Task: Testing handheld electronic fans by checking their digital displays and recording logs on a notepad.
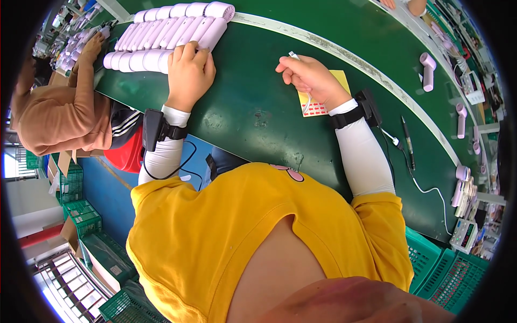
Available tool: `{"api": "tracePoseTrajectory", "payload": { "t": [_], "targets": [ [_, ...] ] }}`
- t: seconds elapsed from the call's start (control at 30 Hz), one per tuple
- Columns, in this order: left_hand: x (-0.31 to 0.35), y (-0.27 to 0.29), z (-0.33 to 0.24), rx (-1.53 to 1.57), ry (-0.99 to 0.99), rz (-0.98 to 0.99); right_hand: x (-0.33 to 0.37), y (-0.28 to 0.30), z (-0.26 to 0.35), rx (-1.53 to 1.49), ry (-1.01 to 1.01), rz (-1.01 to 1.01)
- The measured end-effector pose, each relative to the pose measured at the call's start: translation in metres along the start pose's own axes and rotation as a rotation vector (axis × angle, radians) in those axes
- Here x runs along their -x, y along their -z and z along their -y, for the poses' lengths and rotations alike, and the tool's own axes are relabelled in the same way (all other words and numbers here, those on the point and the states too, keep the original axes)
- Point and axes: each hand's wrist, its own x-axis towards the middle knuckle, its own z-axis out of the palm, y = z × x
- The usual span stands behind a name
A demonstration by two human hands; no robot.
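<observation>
The left hand (189, 72) is lying flat, fingers open, on the rows of pink handheld fans (164, 36) at the far side of the green belt (253, 113). The right hand (311, 79) is pinching a thin white tool (301, 81) just above the yellow sticker sheet (318, 105), right of the fans.

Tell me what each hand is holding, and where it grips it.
The right hand pinches a thin white tool along its shaft. The left hand holds nothing; it rests on the pink devices.

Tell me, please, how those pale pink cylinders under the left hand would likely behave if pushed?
The pink cylinders look rounded and smooth, so they may roll. Packed side by side, they probably shift together. The left hand resting on them may steady them.
</observation>
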Motion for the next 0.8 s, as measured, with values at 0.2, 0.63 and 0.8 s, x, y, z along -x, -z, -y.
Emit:
{"api": "tracePoseTrajectory", "payload": {
  "t": [0.2, 0.63, 0.8],
  "targets": [
    [-0.006, 0.009, -0.012, -0.074, 0.051, 0.021, 0.001, -0.001, 0.0, 0.01, 0.004, 0.005],
    [-0.107, -0.048, -0.104, 1.139, -0.258, 0.746, -0.012, 0.033, -0.015, -0.461, 0.086, -0.13],
    [-0.133, -0.099, -0.116, 1.468, 0.155, 0.831, -0.016, 0.007, -0.019, 0.195, 0.235, -0.232]
  ]
}}
